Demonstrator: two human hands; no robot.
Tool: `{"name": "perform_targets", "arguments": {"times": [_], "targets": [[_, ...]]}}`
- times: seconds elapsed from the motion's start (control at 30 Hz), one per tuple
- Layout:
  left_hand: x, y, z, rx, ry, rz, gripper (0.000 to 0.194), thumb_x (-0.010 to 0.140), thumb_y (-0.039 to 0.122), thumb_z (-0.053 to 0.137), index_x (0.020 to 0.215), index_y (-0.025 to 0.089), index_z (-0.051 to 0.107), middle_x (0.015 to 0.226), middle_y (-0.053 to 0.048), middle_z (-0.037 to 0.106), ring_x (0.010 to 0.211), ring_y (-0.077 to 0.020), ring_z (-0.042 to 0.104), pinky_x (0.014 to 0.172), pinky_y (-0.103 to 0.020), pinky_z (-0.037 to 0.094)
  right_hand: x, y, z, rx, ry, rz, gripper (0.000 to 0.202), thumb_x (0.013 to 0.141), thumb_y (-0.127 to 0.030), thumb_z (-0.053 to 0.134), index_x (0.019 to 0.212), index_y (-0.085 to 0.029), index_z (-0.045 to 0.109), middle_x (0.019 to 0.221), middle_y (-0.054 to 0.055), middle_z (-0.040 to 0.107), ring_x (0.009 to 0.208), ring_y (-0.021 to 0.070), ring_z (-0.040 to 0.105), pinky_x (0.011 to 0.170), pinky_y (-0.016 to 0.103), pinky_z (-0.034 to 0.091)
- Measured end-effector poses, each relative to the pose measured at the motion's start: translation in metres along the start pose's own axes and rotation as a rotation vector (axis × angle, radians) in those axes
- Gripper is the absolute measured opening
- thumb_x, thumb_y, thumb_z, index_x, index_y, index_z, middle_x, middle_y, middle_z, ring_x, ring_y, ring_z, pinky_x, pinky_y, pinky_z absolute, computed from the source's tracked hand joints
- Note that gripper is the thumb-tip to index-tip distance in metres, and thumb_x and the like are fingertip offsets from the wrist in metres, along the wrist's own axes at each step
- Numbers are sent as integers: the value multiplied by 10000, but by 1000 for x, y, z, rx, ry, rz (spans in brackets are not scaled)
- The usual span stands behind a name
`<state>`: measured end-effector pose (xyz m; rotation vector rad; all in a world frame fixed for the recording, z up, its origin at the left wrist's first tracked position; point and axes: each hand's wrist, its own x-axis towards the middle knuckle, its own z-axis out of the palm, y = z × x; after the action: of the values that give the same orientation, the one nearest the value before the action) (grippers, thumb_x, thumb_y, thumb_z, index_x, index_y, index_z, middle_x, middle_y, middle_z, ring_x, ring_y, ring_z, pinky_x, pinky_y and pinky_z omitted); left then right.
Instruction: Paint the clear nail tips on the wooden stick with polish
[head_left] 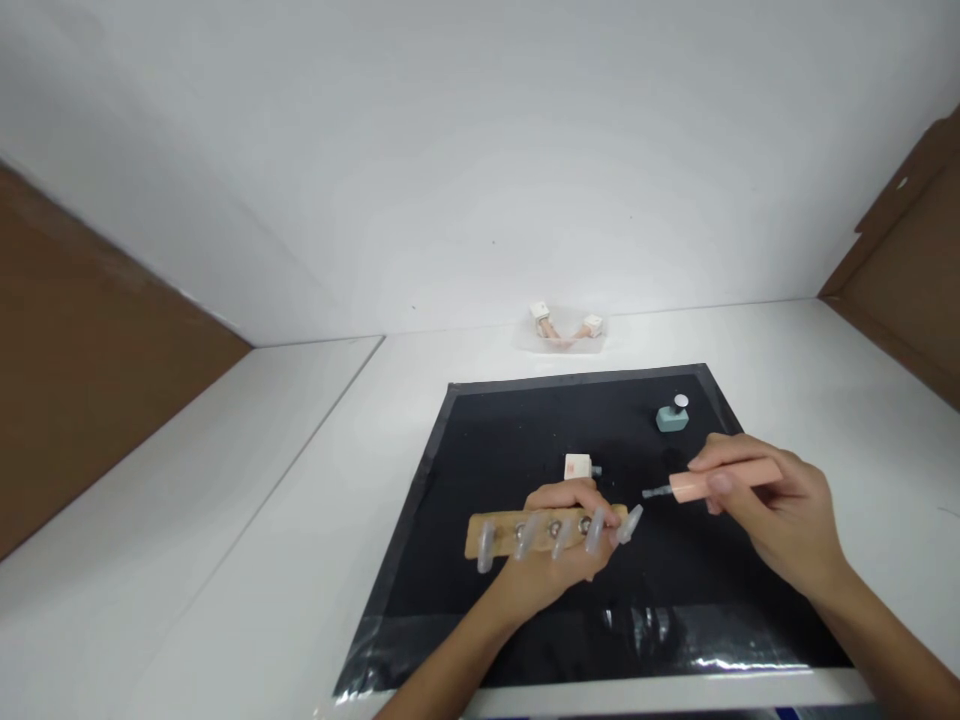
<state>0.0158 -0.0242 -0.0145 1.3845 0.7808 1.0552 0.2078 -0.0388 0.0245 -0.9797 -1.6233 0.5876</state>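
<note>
A wooden strip (502, 530) carrying several clear nail tips (486, 547) is held in my left hand (551, 560), with the fingers wrapped round it above the black mat. The nail tip (631, 524) at the strip's right end slants up to the right. My right hand (780, 510) pinches a peach-coloured brush handle (720, 479), its brush tip (657, 491) pointing left, a little apart from that end tip. Just behind my left hand lies a small white bottle (577, 466) on its side, its neck facing right.
The black mat (495, 430) covers the middle of the white table (262, 520). A teal bottle with a silver cap (672, 417) stands at its back right. Beyond the mat, a clear tray (566, 344) holds two white-and-peach items. Brown panels (97, 360) flank both sides; a white wall rises behind.
</note>
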Motion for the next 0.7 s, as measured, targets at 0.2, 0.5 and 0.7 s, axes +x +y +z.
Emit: {"name": "perform_targets", "arguments": {"times": [0.2,0.5,0.7], "targets": [[-1,-7,-3,-39,-11,-41,167,681,250,659,594,152,556,455,72,459,307,-24,364,357,-175,300,0,2,2,-27,-6,-1,86,825,-186,599,761,-214,648,551,-17,597,441,106,508,394,210,395],[6,6,3,184,22,226,126,635,110,605,548,177,544,465,48,501,399,-69,425,418,-208,353,2,1,1,-34,8,-39,115,804,-126,590,739,-208,638,587,-9,632,458,103,509,420,212,410],[7,4,3,275,16,363,146,664,96,584,553,175,532,456,53,473,389,-60,414,403,-192,340,4,1,1,-13,-42,-74,131,791,-93,580,733,-199,630,613,3,644,486,106,509,436,217,407]]}}
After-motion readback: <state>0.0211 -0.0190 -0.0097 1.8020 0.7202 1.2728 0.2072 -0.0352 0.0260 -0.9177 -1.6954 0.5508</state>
